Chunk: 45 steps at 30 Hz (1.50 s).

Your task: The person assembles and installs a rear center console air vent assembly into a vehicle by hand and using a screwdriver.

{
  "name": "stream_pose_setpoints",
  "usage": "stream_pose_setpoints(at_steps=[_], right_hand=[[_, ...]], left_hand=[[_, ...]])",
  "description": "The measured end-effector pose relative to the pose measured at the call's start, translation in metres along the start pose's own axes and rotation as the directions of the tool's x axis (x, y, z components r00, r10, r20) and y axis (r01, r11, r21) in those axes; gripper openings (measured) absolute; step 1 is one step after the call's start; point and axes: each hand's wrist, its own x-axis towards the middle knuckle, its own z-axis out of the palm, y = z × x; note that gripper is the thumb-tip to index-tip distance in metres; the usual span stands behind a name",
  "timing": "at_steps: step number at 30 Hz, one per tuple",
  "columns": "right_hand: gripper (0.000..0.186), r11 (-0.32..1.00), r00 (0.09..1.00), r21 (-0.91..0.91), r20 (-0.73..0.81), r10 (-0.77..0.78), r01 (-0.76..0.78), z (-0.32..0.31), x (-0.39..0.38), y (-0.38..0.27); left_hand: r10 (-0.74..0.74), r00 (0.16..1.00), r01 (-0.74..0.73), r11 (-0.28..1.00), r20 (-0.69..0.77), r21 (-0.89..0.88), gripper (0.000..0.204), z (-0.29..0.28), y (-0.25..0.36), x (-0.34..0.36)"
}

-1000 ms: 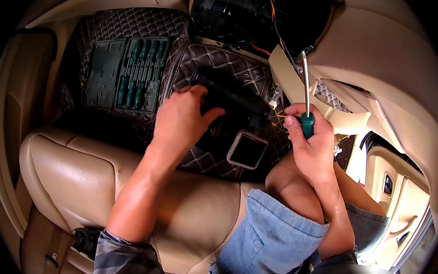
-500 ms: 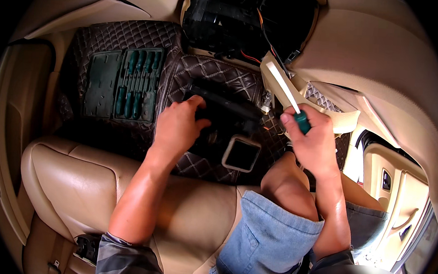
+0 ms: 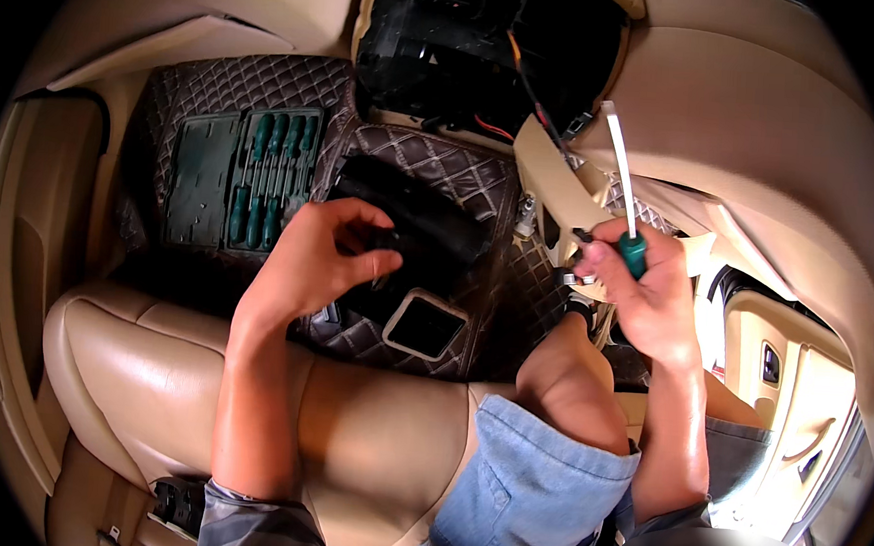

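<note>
My left hand [image 3: 330, 260] has its fingers curled on a black plastic part [image 3: 416, 207] lying on the quilted dark mat [image 3: 174, 77]; what exactly sits between thumb and index is too dark to tell. A pale-rimmed dark square piece [image 3: 424, 324] is just below it. In my right hand [image 3: 648, 286] is a screwdriver, its green handle [image 3: 633, 253] gripped and its long shaft pointing up. A small dark piece with a shiny bit [image 3: 575, 273] is at that hand's fingertips. A beige trim piece [image 3: 538, 179] lies beside it.
An opened case of green screwdrivers [image 3: 273, 178] sits on the left of the mat. A dark opening [image 3: 461, 44] with hanging wires [image 3: 528, 88] is at the top. Below are a tan leather seat [image 3: 142, 355] and my bent leg; an open door [image 3: 780, 384] is at right.
My left hand has shifted left and down, and the black part and square piece have moved left with it. My right hand has moved right and slightly down, still holding the screwdriver.
</note>
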Motion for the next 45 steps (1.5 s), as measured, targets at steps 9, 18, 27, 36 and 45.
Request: stream_pose_setpoints(at_steps=[9, 18, 27, 36, 45], right_hand=[[0.009, 0.974, 0.975, 0.037, 0.000, -0.223, 0.223, 0.047, 0.015, 0.004], [0.010, 0.993, 0.991, -0.054, 0.089, -0.104, 0.109, 0.051, 0.010, -0.021], [0.008, 0.973, 0.972, -0.013, -0.057, -0.229, 0.229, 0.057, 0.008, -0.003], [0.009, 0.981, 0.992, 0.153, 0.016, -0.126, 0.122, 0.062, 0.014, 0.006], [0.010, 0.986, 0.991, 0.105, 0.029, -0.133, 0.129, 0.059, 0.012, -0.012]], left_hand=[[0.283, 0.959, -0.248, 0.819, -0.011, -0.517, 0.035, 0.023, 0.012, -0.001], [0.288, 0.957, -0.209, 0.769, 0.035, -0.604, 0.037, 0.034, 0.003, 0.002], [0.272, 0.958, -0.265, 0.719, -0.091, -0.642, 0.042, 0.040, 0.013, 0.001], [0.129, 0.987, 0.027, 0.429, 0.091, -0.903, 0.043, 0.055, 0.022, -0.001], [0.182, 0.983, -0.062, 0.510, 0.037, -0.858, 0.039, 0.055, 0.015, 0.000]])
